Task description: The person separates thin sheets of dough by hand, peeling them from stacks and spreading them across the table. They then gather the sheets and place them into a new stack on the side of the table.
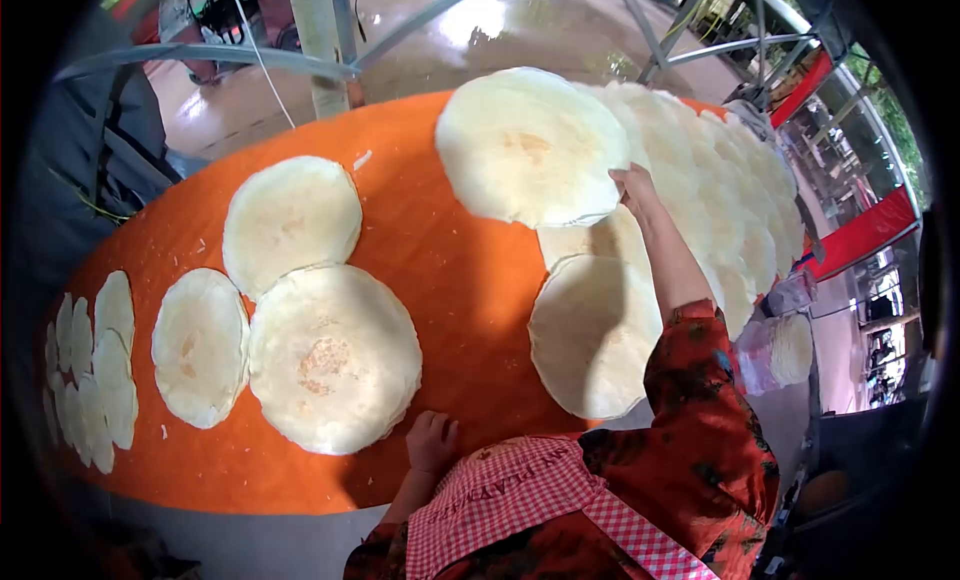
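Observation:
My right hand (634, 185) pinches the right edge of a large, round, pale flatbread (530, 145) at the far side of the orange-covered table. This flatbread overlaps others beneath and behind it. Between it and my body lies another round flatbread stack (592, 335), partly in shadow. My left hand (432, 442) rests on the orange cloth (470, 330) by the near edge, fingers out and nothing in them. Just left of that hand is a big flatbread stack (335, 360) with a browned, rough centre.
More flatbreads (292, 220) lie on the left, with smaller overlapping ones (113, 380) at the far left end. Many overlapping flatbreads (720, 200) cover the right end. A clear plastic bag (775, 355) sits beyond the right edge. Metal poles (210, 55) stand behind the table.

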`<action>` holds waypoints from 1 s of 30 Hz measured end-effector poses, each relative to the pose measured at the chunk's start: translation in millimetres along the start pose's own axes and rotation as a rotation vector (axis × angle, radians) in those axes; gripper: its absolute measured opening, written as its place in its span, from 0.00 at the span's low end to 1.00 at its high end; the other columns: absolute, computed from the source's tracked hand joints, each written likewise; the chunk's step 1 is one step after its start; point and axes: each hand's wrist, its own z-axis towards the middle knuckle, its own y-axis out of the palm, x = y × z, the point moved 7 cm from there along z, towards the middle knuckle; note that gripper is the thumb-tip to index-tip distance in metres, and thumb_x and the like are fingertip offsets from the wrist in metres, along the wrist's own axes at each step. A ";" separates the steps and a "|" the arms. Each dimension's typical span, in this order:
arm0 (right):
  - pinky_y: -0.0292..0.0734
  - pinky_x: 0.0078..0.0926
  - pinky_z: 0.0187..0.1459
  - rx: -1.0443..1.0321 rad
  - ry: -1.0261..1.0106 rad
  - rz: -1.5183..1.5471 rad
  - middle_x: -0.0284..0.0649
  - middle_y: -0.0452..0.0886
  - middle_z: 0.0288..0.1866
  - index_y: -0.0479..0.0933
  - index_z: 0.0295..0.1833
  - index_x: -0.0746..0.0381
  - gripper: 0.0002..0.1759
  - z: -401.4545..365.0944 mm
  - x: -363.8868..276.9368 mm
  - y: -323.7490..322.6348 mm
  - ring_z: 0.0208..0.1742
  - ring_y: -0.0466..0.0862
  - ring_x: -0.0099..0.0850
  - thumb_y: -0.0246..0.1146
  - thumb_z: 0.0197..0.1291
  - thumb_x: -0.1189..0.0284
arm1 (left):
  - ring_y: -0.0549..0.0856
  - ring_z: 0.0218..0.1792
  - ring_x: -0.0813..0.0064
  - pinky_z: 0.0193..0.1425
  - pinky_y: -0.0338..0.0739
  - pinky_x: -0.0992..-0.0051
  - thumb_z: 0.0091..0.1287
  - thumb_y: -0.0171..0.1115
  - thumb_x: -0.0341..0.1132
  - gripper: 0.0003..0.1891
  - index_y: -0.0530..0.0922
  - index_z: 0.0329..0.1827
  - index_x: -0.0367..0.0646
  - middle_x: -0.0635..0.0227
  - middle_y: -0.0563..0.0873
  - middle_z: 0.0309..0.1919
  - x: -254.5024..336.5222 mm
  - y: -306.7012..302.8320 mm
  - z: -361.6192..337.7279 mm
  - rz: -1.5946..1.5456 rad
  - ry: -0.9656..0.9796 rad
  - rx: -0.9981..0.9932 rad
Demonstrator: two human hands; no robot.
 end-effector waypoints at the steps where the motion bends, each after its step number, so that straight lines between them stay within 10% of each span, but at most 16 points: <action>1: 0.78 0.33 0.40 0.074 0.106 -0.007 0.44 0.80 0.39 0.74 0.48 0.69 0.16 12.5 33.2 -17.5 0.40 0.81 0.34 0.60 0.51 0.81 | 0.80 0.33 0.57 0.34 0.77 0.65 0.54 0.67 0.33 0.11 0.77 0.35 0.39 0.58 0.79 0.33 4.5 1.8 1.8 0.040 -0.004 -0.026; 3: 0.78 0.33 0.34 0.222 0.319 -0.030 0.42 0.79 0.35 0.74 0.45 0.67 0.12 26.6 105.5 -42.8 0.36 0.81 0.33 0.58 0.52 0.80 | 0.80 0.35 0.56 0.34 0.77 0.64 0.53 0.68 0.35 0.13 0.76 0.37 0.39 0.58 0.78 0.34 5.6 6.8 -0.1 0.090 -0.034 -0.092; 6: 0.77 0.31 0.26 0.508 -0.231 -0.404 0.42 0.77 0.32 0.72 0.39 0.66 0.07 23.2 161.1 -24.5 0.29 0.80 0.31 0.53 0.53 0.81 | 0.79 0.37 0.57 0.35 0.77 0.64 0.54 0.68 0.37 0.14 0.76 0.39 0.40 0.59 0.78 0.37 0.5 11.9 5.4 0.122 -0.063 -0.156; 9: 0.76 0.22 0.25 -0.247 0.255 0.128 0.39 0.77 0.28 0.73 0.40 0.66 0.08 -86.6 189.0 135.2 0.27 0.81 0.29 0.49 0.59 0.82 | 0.79 0.39 0.56 0.37 0.77 0.63 0.54 0.68 0.38 0.16 0.75 0.40 0.40 0.58 0.78 0.38 -0.1 15.6 4.9 0.153 -0.070 -0.181; 15: 0.78 0.24 0.32 -0.765 0.377 -0.306 0.42 0.82 0.36 0.78 0.40 0.67 0.15 -259.0 235.3 291.4 0.32 0.82 0.29 0.66 0.57 0.65 | 0.79 0.39 0.55 0.38 0.77 0.62 0.53 0.68 0.39 0.15 0.75 0.37 0.40 0.57 0.79 0.38 -8.0 14.8 5.2 0.061 -0.111 -0.260; 25: 0.80 0.31 0.41 -0.726 0.577 -0.001 0.43 0.81 0.44 0.74 0.52 0.68 0.21 -316.0 212.3 349.1 0.41 0.83 0.34 0.65 0.51 0.76 | 0.81 0.33 0.62 0.36 0.77 0.67 0.52 0.68 0.33 0.10 0.77 0.33 0.39 0.59 0.81 0.32 -10.3 -11.4 -5.8 -0.362 0.062 -0.226; 27: 0.80 0.33 0.43 -0.742 0.318 -0.222 0.43 0.82 0.42 0.77 0.49 0.68 0.19 -311.5 135.1 372.2 0.40 0.83 0.34 0.66 0.48 0.78 | 0.81 0.31 0.67 0.35 0.77 0.70 0.55 0.66 0.31 0.08 0.77 0.34 0.38 0.60 0.82 0.31 -10.4 -23.5 -16.6 -0.531 -0.023 -0.445; 30: 0.79 0.31 0.45 -0.813 0.046 -0.361 0.42 0.84 0.40 0.80 0.46 0.67 0.17 -322.4 29.5 416.8 0.39 0.83 0.31 0.65 0.47 0.79 | 0.80 0.29 0.70 0.35 0.76 0.72 0.57 0.64 0.29 0.04 0.77 0.32 0.39 0.64 0.80 0.26 -16.5 -128.5 1.0 -0.651 0.014 -0.169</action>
